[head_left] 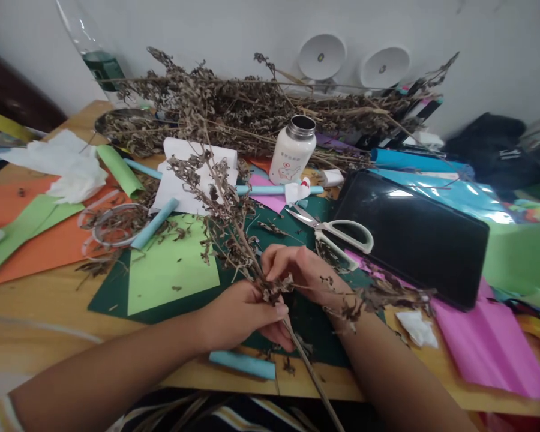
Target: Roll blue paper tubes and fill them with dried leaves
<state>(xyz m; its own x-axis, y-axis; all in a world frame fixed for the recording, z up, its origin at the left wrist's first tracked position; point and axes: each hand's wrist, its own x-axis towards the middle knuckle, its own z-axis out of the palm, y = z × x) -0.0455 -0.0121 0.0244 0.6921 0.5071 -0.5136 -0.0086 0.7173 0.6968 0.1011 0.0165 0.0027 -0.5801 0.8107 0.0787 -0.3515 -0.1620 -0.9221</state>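
My left hand [245,315] is closed round the stem of a dried leafy branch [220,204] that rises from my lap towards the upper left. My right hand [297,270] pinches the same branch just above, its fingers curled among the brittle brown leaves. Both hands hover over a dark green cutting mat [117,294]. A light green paper sheet [171,270] lies on the mat to the left, scattered with leaf crumbs. White-handled scissors [337,231] lie just beyond my right hand.
A big heap of dried branches [261,114] fills the back of the table. In front of it stand a white bottle [292,150] and a black tablet [414,237]. Tape rolls [112,225], rolled blue paper [243,364], orange, pink and green sheets and crumpled tissue [67,162] lie around.
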